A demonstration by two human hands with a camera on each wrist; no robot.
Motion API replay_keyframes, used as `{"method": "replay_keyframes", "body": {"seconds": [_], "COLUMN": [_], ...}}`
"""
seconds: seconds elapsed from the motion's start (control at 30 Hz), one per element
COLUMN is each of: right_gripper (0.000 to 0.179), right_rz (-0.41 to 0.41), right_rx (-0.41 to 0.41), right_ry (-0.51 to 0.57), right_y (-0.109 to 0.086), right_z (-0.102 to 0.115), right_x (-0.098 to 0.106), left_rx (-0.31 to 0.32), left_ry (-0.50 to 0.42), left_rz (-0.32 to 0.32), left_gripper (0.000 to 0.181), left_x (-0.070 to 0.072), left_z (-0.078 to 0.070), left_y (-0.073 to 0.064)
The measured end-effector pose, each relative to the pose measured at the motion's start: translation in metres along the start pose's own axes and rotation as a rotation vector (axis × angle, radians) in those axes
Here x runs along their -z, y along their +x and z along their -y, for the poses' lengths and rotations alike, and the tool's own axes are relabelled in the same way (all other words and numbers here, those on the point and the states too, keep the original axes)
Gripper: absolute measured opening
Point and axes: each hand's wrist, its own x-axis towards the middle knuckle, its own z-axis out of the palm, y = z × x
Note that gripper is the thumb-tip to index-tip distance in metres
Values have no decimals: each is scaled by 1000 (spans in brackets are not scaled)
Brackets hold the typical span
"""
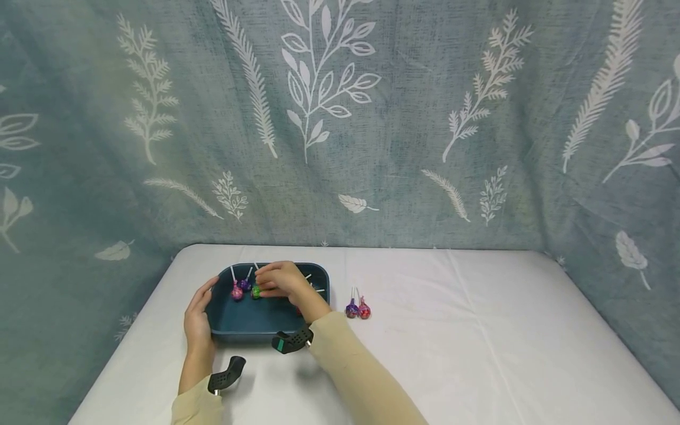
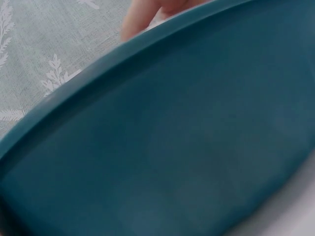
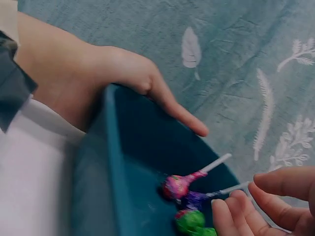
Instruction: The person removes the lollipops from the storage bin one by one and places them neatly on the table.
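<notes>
A dark teal tray (image 1: 249, 337) stands on the left part of the table. My left hand (image 1: 199, 316) rests along its left wall, fingers extended at the rim. In the right wrist view the left hand's index finger (image 3: 182, 115) lies over the rim. Inside the tray, my right hand (image 1: 287, 280) hovers with bent, slightly parted fingers right beside a green lollipop (image 1: 256, 291). Near it lie a pink lollipop (image 1: 236, 292) and a purple lollipop (image 1: 245, 284), white sticks leaning on the far wall. More lollipops are partly hidden behind the right hand.
Right of the tray, a purple lollipop (image 1: 352, 310) and a pink-red lollipop (image 1: 364, 310) lie side by side on the white tablecloth (image 1: 451, 342). Behind the table hangs a green-grey curtain (image 1: 404, 118) with white leaf prints.
</notes>
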Motion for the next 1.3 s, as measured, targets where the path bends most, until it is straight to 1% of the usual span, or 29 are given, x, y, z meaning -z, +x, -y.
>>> {"method": "replay_keyframes", "body": {"seconds": [0.13, 0.23, 0.3, 0.47, 0.53, 0.7, 0.87, 1.1, 1.3], "right_gripper": [25, 23, 23, 23, 22, 22, 25, 29, 33], "right_rz": [32, 37, 37, 29, 30, 69, 148, 232, 265], "right_rx": [-5, 0, 6, 0, -12, -26, -23, -21, -12], "right_ry": [36, 22, -5, -49, -46, -35, -102, -232, -319], "right_y": [4, 8, 10, 15, 17, 21, 22, 22, 26], "right_z": [-4, -5, -6, -8, -9, -13, -14, -15, -18], "right_x": [-13, -20, -23, -25, -25, -24, -26, -32, -38], "left_rx": [-9, -9, -4, -8, -5, -3, -2, -9, -19], "left_ry": [-16, -21, -20, -15, -14, -13, -2, -1, -54], "left_rz": [17, 29, 35, 38, 35, 33, 30, 18, 44], "left_gripper": [44, 44, 45, 44, 44, 44, 44, 45, 43], "left_x": [0, -2, -2, -2, -3, -3, -2, 0, 3], "left_z": [0, 0, 1, 1, 1, 1, 0, 0, 2], "left_y": [0, 0, 0, 1, 1, 1, 1, 2, 4]}}
